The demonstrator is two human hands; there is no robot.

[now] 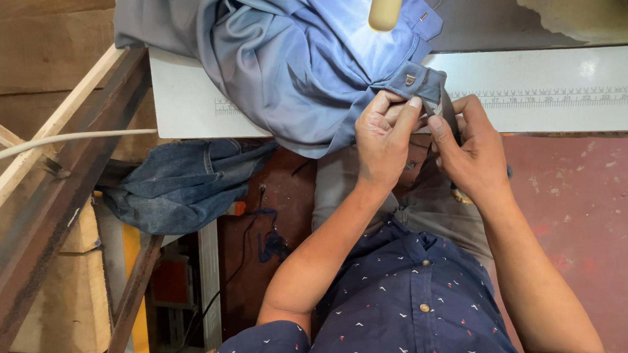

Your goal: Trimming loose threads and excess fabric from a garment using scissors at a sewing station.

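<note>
A light blue garment (298,63) lies bunched on the white sewing table (557,95), hanging over its front edge. Its waistband end with a small metal button (410,80) sticks out to the right. My left hand (382,141) pinches that waistband end between thumb and fingers. My right hand (470,148) grips the same piece of cloth from the other side, fingers curled on it. Both hands meet just below the table edge, above my lap.
A printed ruler scale (579,96) runs along the table top. A cream-coloured lamp tip (385,9) hangs above the cloth. Dark denim fabric (186,185) is heaped left of my knee. A wooden frame (52,186) and a white cable (61,141) stand at left.
</note>
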